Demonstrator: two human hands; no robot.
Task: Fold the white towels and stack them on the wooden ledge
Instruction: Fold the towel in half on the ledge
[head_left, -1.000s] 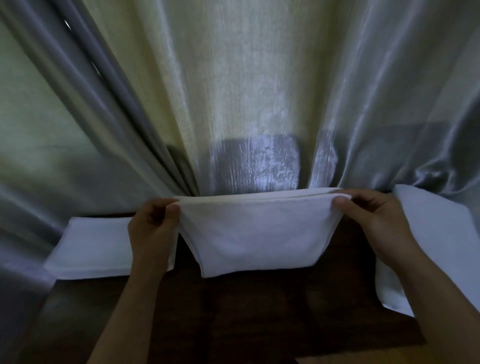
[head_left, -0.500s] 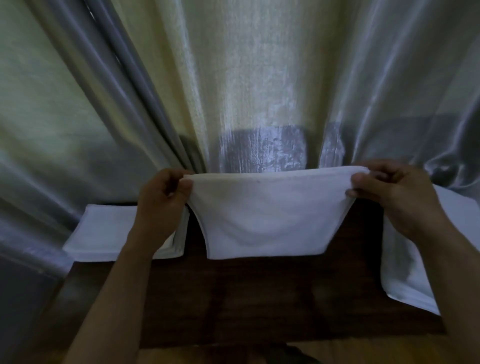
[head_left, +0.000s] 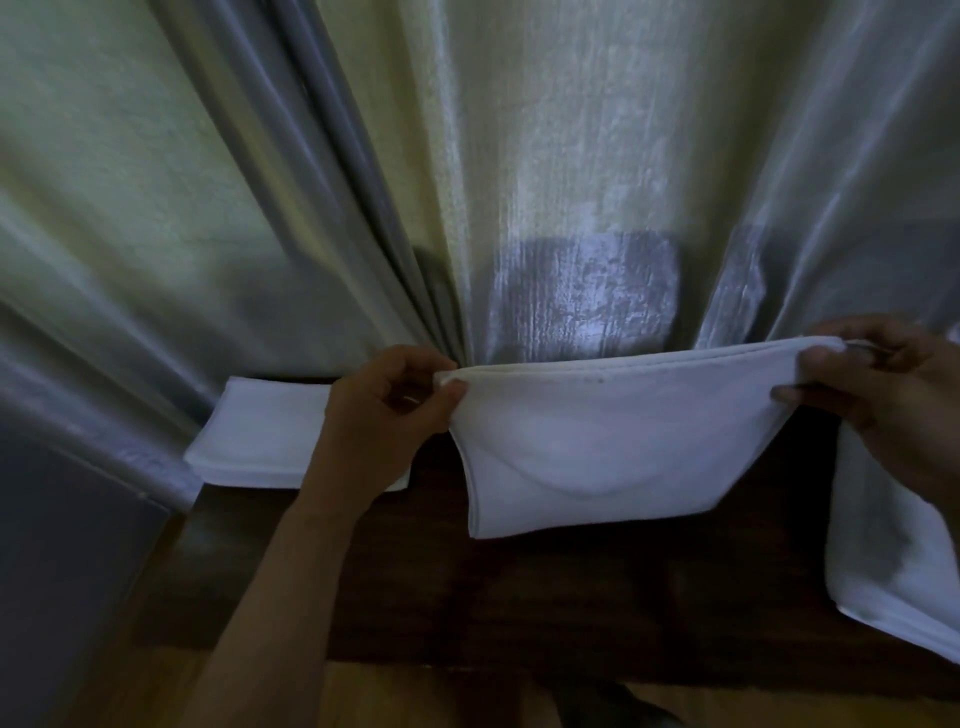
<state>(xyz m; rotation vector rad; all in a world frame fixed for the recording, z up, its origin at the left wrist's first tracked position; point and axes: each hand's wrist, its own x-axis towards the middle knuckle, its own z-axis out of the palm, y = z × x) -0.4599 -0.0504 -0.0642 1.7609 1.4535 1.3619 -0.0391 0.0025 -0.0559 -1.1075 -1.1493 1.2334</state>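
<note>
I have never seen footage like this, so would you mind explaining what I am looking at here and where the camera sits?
There is no machine here: a person wears one wide-angle camera on the head, looking forward and down at their own bare hands. The left hand and right hand each pinch an upper corner of a folded white towel, holding it up so that it hangs above the dark wooden ledge. On the ledge to the left lies a stack of folded towels, partly hidden by the left hand. At the right edge lies another white towel. Behind everything hangs a shiny curtain.
</note>
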